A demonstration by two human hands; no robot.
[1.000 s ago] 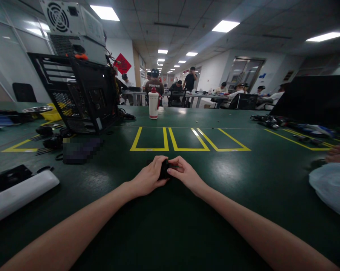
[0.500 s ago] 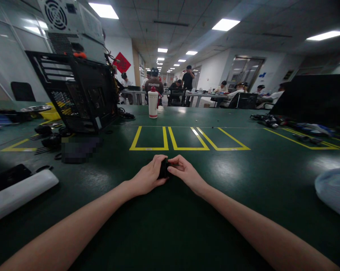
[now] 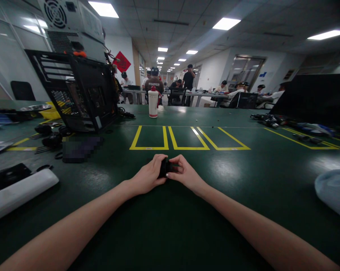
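Spread slightly since the earlier frame at the right hand [image 3: 188, 175], now pinching a small black part [image 3: 162, 169] by its right end. Clasped from the left by the left hand [image 3: 147, 175]. Probably light and stiff; best gripped round the sides. Held over the green table [image 3: 170, 229], nearer than yellow tape [image 3: 158, 148].

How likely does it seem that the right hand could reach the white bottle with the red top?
Probably not without leaning forward: the white bottle stands well beyond the yellow tape outlines, and the right hand is at a black object. Nothing tall seems to block the way.
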